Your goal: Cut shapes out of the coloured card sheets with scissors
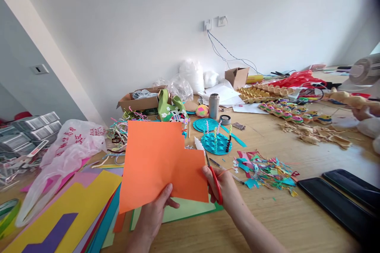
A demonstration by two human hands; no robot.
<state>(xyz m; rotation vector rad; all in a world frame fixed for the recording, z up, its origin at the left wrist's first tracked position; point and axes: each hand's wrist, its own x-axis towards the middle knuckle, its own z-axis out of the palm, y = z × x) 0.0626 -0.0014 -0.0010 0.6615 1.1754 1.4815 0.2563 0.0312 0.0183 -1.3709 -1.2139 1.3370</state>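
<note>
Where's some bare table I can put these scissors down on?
The largest bare patch for the scissors is between your right forearm, the colored paper scraps and the two black phones. A smaller one lies between the blue dimpled disc and the torn brown pieces. Left is crowded with colored sheets and a plastic bag, the back with cardboard boxes.

A plain white wall [133, 27] rises behind the wooden bench [279, 225]. It carries two white sockets [222, 21] side by side; a plug [208, 27] fills the left one, and thin dark cables [214, 45] drop from it toward the bench's back edge. On the left, a slanting pale band [44, 39] borders a blue-grey wall [20, 43] bearing a small white plate [39, 69] with a dark slot. At far right, the room corners beside a bright sliver [376, 49], possibly a window. Soft light leaves a sheen on the bench's right side.
</note>
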